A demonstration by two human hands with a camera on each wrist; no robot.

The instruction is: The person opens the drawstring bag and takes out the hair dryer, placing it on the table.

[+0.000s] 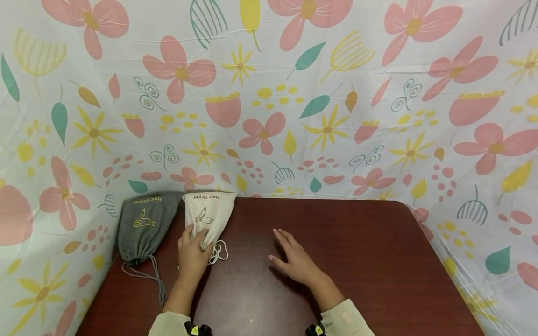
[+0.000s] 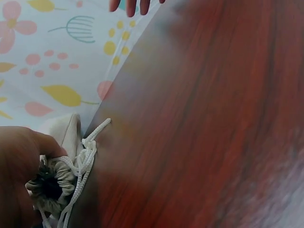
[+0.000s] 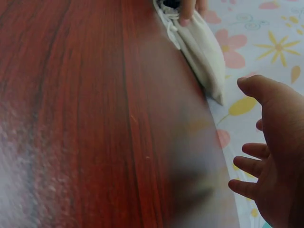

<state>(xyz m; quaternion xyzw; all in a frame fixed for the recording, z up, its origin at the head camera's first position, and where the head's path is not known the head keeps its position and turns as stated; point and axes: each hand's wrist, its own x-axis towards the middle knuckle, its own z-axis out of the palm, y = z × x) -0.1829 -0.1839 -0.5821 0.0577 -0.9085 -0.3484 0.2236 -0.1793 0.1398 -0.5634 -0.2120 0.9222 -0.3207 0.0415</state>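
Note:
My left hand [image 1: 194, 254] grips a cream drawstring bag [image 1: 212, 210] printed "Hair Dryer" near its gathered end, at the back left of the table. Seen from the left wrist, the bag's puckered mouth [image 2: 53, 187] is dark inside, and its white cord [image 2: 84, 166] hangs beside the thumb. What the bag contains is hidden. To the left lies a grey drawstring bag [image 1: 147, 228] with the same print in yellow, its cords trailing toward the front. Over the middle of the table my right hand [image 1: 296, 262] has its fingers extended and holds nothing.
The dark red-brown wooden table [image 1: 357, 247] stretches across to the right. A white cloth with a floral print [image 1: 269, 93] hangs behind the table and along both sides, close to its edges. A black band [image 1: 198, 329] is on the left wrist.

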